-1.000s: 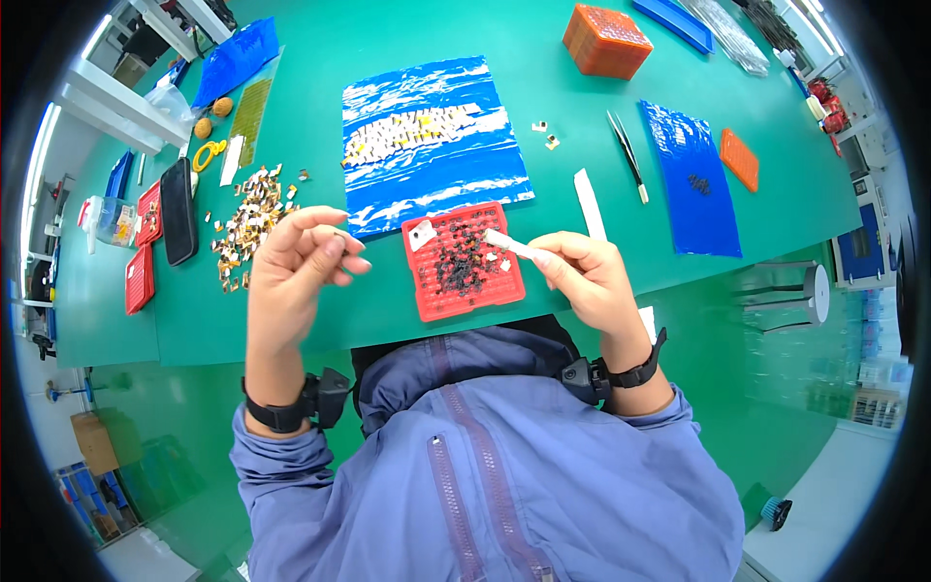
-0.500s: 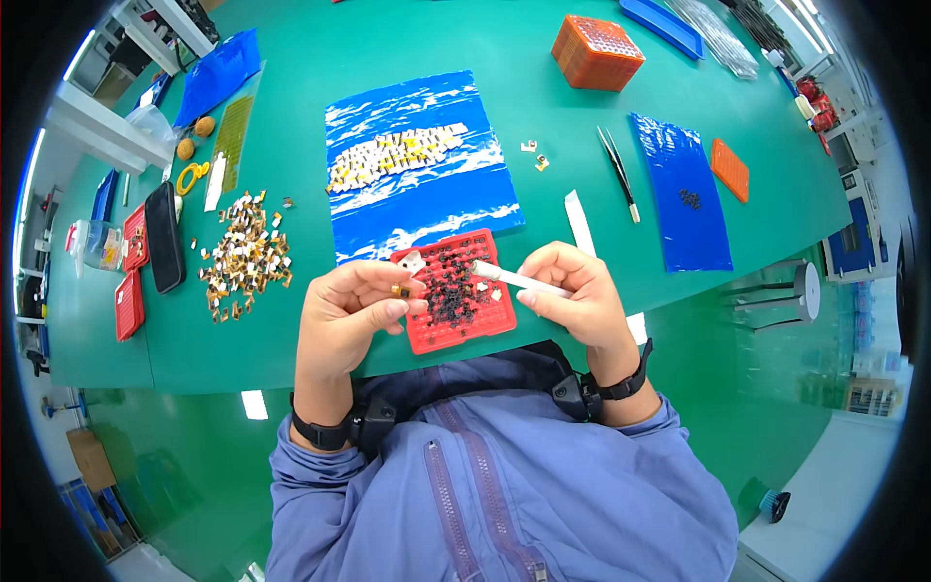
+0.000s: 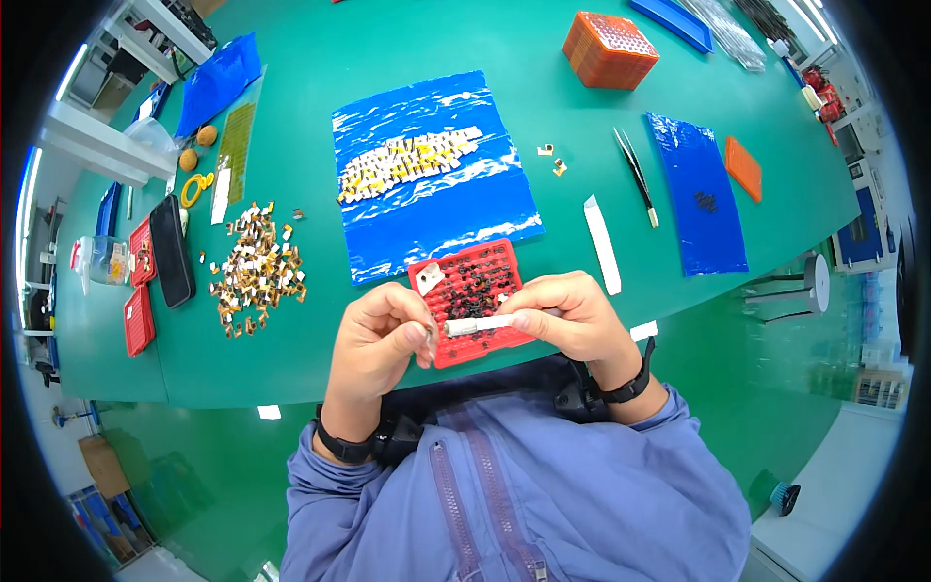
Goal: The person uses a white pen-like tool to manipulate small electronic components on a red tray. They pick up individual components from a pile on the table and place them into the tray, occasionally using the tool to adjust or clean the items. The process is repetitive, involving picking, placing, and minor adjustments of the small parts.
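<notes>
My right hand (image 3: 572, 315) grips a white stick-like tool (image 3: 480, 325), its blunt wrapped end pointing left toward my left fingertips. My left hand (image 3: 388, 335) is closed in a pinch; the small gold-and-black piece seen in it earlier is now mostly hidden by the fingers. Both hands are above the near part of a red perforated tray (image 3: 504, 257) strewn with many small black parts (image 3: 475, 296). A white scrap with dark holes (image 3: 428, 278) lies at the tray's far left corner.
Beyond the tray, a blue sheet (image 3: 436, 223) bears rows of small white-and-yellow pieces. A loose heap of gold-and-white pieces (image 3: 257, 272) lies left, near a black phone-like slab (image 3: 170, 252). Rightward are a white strip (image 3: 602, 244), tweezers (image 3: 635, 179), a blue pouch (image 3: 713, 238) and stacked orange trays (image 3: 609, 53).
The tool in my right hand has swung down and left, its end now close to my left fingertips. My left hand has turned, hiding the small piece. The whole view has shifted slightly.
</notes>
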A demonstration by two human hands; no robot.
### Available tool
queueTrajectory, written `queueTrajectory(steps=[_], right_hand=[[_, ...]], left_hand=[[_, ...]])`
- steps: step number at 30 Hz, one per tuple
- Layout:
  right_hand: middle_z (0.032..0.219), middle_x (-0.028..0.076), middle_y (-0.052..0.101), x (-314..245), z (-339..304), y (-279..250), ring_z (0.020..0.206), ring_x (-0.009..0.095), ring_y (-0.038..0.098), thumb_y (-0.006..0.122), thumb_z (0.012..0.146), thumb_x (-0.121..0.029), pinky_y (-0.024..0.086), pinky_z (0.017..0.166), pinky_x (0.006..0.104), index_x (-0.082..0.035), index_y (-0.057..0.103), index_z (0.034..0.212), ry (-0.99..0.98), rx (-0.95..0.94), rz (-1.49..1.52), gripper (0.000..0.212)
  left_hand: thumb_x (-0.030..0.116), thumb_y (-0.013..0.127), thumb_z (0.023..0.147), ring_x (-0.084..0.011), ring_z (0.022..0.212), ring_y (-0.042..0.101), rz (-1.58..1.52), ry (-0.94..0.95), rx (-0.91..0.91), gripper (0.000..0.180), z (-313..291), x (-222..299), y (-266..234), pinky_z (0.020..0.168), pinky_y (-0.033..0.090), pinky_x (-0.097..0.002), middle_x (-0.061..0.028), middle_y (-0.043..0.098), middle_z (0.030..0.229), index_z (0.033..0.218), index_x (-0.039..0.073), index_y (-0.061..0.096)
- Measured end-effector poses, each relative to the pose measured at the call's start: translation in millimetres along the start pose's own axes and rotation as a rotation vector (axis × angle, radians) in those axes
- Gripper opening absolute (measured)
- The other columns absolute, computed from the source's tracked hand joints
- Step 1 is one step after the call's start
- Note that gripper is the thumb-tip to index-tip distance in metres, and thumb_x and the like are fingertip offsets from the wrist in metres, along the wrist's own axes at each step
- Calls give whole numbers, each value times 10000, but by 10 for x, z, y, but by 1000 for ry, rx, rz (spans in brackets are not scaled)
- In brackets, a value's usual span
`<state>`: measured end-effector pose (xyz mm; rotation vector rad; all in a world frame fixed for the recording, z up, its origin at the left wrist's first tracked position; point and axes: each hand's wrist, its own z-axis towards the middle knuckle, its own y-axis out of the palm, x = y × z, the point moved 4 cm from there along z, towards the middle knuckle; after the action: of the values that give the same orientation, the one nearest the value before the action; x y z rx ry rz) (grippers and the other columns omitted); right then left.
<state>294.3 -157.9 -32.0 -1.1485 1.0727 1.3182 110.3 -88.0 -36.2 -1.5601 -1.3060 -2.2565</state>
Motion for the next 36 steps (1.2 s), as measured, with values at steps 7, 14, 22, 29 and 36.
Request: queueTrajectory(steps=[7, 14, 22, 29, 36], right_hand=[[706, 66, 624, -18, 14, -32, 608, 98, 553, 629, 821, -90, 413, 524, 237, -4, 676, 869, -9, -76, -7, 108], [703, 46, 608, -84, 27, -53, 624, 95, 549, 693, 762, -97, 405, 532, 236, -21, 682, 860, -39, -94, -79, 125], [706, 8, 589, -10, -1, -34, 612, 67, 515, 711, 746, -83, 379, 514, 224, -29, 657, 853, 191, -128, 135, 132], [641, 19, 572, -32, 41, 2, 532, 59, 471, 597, 836, -54, 352, 471, 212, 8, 629, 872, -41, -91, 51, 78], [714, 25, 601, -43, -7, 18, 555, 59, 488, 601, 812, 2, 362, 480, 206, 18, 625, 882, 32, -140, 67, 75]], left_hand=[[49, 594, 844, -143, 656, 602, -116, -95, -28, 109, 4, -121, 68, 553, 512, -245, -96, 578, 751, 877, -4, 505], [32, 583, 844, -147, 648, 607, -130, -148, -75, 104, -13, -137, 80, 551, 517, -241, -101, 582, 749, 867, 0, 487], [30, 567, 854, -137, 642, 604, -71, -163, -68, 88, -21, -140, 79, 545, 512, -236, -95, 582, 739, 865, 1, 484], [42, 571, 856, -127, 649, 604, -81, -169, -69, 88, -16, -144, 72, 550, 516, -238, -82, 584, 741, 861, 0, 493], [74, 599, 851, -113, 663, 601, -28, -269, -106, 99, -37, -124, 83, 579, 519, -228, -67, 591, 745, 846, 2, 531]])
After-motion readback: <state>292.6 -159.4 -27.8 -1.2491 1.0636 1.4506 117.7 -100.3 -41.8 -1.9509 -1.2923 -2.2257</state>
